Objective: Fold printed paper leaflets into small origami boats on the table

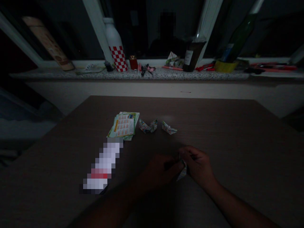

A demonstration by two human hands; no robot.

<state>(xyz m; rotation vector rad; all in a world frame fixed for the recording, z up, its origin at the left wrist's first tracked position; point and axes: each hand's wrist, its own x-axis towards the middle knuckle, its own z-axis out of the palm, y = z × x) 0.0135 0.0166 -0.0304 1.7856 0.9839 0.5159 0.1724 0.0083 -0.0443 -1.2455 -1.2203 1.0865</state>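
Observation:
Both my hands meet over the near middle of the table, closed around a small folded piece of printed paper (182, 173). My left hand (161, 167) presses it from the left, with the thumb near its upper edge. From the other side, my right hand (197, 163) pinches it between thumb and fingers. The fingers cover much of the paper. Just beyond them, folded paper pieces (143, 126) stand on the table, two touching or nearly so, and a separate folded paper piece (168, 128) lies to their right.
A stack of printed paper sheets (124, 125) lies left of the folded pieces. Nearer me is a lit, pixelated phone-like object (104, 164). Beyond the wooden table (213, 120), the granite windowsill (95, 75) carries a red-checked bottle (118, 53), a green bottle (242, 38) and small clutter.

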